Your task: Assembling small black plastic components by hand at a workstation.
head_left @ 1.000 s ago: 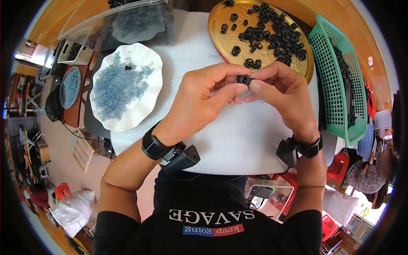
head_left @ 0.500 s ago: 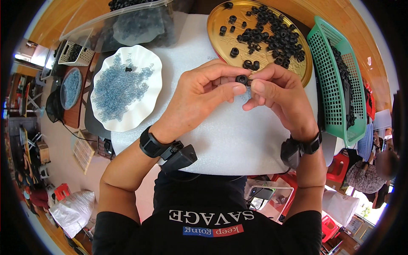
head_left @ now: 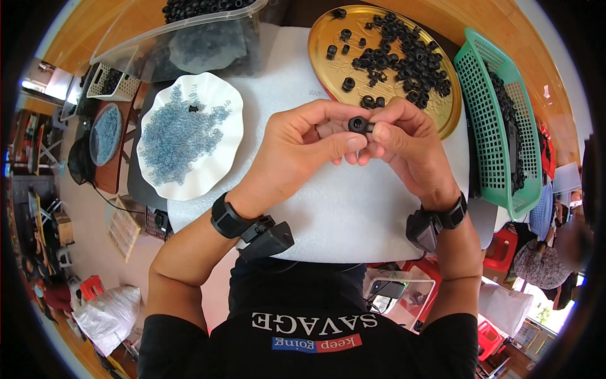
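Between the thumb and fingers of my left hand [head_left: 290, 148] is a small black round plastic part [head_left: 358, 124] with a hole in its face. My right hand [head_left: 413, 145] is closed beside it, thumb and forefinger pinching a thin dark piece [head_left: 371, 127] that touches the round part's side. Fingertips cover most of that piece, so its kind is unclear. Just beyond my hands, a gold round tray [head_left: 344, 57] carries many loose black parts [head_left: 413, 63]. On my left, a white scalloped plate [head_left: 230, 136] holds a heap of small bluish clear pieces [head_left: 177, 142] and one black bit.
A clear plastic bin [head_left: 142, 54] with black parts stands at the far left. At the right edge is a green perforated basket [head_left: 527, 126] of black parts. White foam sheeting [head_left: 315, 221] covers the table. A red stool [head_left: 502, 249] stands beyond it.
The round part has turned slightly in my fingers, and the dark piece at its right side shows more. My right fingers have curled in below it.
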`<state>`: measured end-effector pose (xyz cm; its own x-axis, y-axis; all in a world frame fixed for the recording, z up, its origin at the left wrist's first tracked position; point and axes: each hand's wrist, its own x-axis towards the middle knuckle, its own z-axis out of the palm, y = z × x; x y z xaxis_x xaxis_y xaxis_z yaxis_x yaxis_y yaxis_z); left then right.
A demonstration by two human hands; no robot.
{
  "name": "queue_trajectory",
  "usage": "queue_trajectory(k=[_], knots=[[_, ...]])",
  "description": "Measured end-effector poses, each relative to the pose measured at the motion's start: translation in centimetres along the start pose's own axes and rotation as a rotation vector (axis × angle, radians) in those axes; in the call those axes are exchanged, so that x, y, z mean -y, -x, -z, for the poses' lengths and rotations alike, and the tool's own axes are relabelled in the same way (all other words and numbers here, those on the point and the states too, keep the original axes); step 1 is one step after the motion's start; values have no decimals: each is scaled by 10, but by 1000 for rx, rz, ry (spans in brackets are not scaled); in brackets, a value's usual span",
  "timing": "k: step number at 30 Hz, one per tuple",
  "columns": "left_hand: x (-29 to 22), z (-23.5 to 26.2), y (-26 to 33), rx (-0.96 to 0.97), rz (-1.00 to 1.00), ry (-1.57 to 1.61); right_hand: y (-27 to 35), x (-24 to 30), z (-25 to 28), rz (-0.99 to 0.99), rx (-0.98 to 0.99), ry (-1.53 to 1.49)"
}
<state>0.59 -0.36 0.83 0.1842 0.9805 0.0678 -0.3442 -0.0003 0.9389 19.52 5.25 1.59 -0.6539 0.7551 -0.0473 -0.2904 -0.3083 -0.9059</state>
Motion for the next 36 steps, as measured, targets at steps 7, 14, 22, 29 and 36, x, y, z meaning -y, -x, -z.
queue_trajectory(k=[7,14,22,29,36], knots=[[7,7,-4,-32,-233,-314,-2,-1,6,-161,45,-136],[4,7,-7,95,-326,-236,-1,-3,4,-251,185,-208],[0,0,-4,129,-227,-36,1,-4,5,-117,280,-172],[-2,7,-9,227,-522,-443,6,0,6,-147,270,-147],[2,2,-10,319,-636,-618,5,6,16,-174,394,-38]])
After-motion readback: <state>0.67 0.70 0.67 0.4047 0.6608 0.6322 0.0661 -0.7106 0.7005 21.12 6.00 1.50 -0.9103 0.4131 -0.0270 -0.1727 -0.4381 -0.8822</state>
